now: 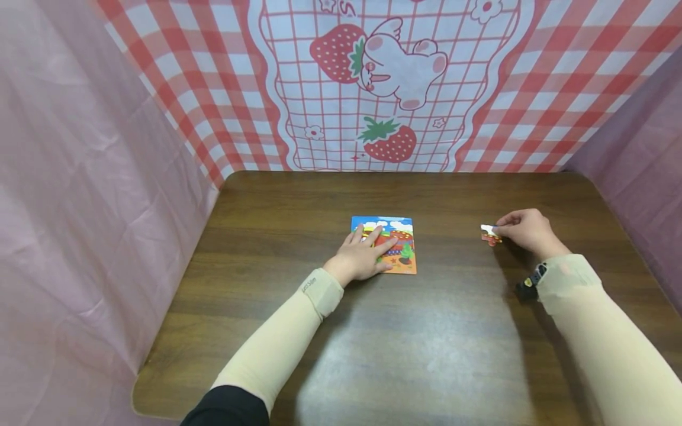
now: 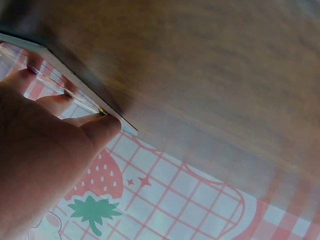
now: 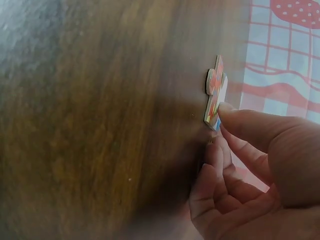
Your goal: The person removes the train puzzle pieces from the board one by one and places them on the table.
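A colourful jigsaw puzzle in a flat square board lies near the middle of the table, with blue sky, clouds and an orange ground printed on it. My left hand rests on its left part with fingers spread, hiding some of the picture. Off to the right, my right hand pinches a puzzle piece between thumb and fingers. In the right wrist view that piece is tilted on edge close over the table, and a rounded knob sticks out from its side.
The brown wooden table ends at the back against a red-and-white checked cloth with strawberries. Pink curtains hang at both sides. A small black camera is strapped under the right wrist.
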Demonstrator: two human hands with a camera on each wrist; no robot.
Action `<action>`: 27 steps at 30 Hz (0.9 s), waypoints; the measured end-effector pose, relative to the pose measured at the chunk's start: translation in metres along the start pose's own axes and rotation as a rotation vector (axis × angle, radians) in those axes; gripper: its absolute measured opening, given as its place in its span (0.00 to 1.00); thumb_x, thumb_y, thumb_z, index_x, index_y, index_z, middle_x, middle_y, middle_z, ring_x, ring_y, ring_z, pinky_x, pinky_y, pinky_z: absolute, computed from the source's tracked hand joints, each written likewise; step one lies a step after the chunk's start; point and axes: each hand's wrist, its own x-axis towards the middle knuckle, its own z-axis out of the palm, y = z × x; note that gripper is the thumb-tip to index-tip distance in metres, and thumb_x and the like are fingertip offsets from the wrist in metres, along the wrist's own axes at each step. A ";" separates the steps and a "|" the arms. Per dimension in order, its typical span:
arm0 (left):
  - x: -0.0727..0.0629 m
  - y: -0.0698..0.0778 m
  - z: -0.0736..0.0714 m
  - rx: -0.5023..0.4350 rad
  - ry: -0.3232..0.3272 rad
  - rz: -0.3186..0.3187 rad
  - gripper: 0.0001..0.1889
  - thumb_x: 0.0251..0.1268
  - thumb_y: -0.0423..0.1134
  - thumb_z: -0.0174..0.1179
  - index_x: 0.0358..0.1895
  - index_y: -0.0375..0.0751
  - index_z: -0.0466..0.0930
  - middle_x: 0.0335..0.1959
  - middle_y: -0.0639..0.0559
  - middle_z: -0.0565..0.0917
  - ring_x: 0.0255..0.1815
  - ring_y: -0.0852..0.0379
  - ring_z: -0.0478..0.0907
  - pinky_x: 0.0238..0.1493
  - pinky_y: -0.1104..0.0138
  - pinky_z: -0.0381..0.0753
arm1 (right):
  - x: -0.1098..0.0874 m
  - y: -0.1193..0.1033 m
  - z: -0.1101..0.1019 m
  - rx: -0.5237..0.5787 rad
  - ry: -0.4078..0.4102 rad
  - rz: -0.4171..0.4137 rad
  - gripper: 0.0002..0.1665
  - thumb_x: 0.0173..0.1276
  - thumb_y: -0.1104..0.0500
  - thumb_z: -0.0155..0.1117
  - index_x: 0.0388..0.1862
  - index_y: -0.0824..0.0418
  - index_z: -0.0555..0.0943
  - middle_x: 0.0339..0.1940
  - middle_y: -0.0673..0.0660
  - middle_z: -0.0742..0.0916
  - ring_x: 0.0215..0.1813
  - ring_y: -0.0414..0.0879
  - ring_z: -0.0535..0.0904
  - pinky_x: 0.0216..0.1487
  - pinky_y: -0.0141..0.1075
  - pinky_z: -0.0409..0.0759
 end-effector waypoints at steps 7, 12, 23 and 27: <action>-0.001 0.000 0.000 -0.009 0.011 0.008 0.36 0.77 0.69 0.39 0.82 0.74 0.38 0.84 0.56 0.37 0.81 0.35 0.32 0.77 0.48 0.40 | -0.002 -0.005 -0.003 -0.023 -0.030 -0.015 0.31 0.64 0.44 0.76 0.47 0.72 0.84 0.34 0.58 0.88 0.41 0.54 0.79 0.42 0.48 0.72; -0.001 0.000 0.000 -0.006 0.013 0.005 0.36 0.76 0.69 0.38 0.82 0.75 0.38 0.84 0.55 0.37 0.81 0.35 0.32 0.77 0.49 0.39 | -0.001 -0.009 -0.004 -0.052 -0.086 -0.057 0.39 0.54 0.43 0.83 0.48 0.74 0.82 0.33 0.57 0.86 0.36 0.49 0.78 0.38 0.45 0.72; 0.000 0.000 0.001 0.006 0.011 0.005 0.36 0.76 0.69 0.39 0.82 0.75 0.38 0.84 0.56 0.37 0.81 0.35 0.33 0.77 0.49 0.40 | 0.002 -0.010 -0.005 -0.024 -0.152 -0.036 0.33 0.59 0.50 0.81 0.50 0.74 0.81 0.35 0.59 0.83 0.39 0.54 0.75 0.39 0.46 0.72; 0.000 0.000 0.002 0.008 0.011 0.003 0.36 0.76 0.69 0.39 0.82 0.75 0.38 0.84 0.56 0.37 0.81 0.35 0.33 0.77 0.49 0.40 | 0.003 -0.010 -0.005 -0.017 -0.165 -0.027 0.33 0.59 0.50 0.81 0.51 0.75 0.80 0.36 0.60 0.83 0.40 0.55 0.75 0.40 0.46 0.72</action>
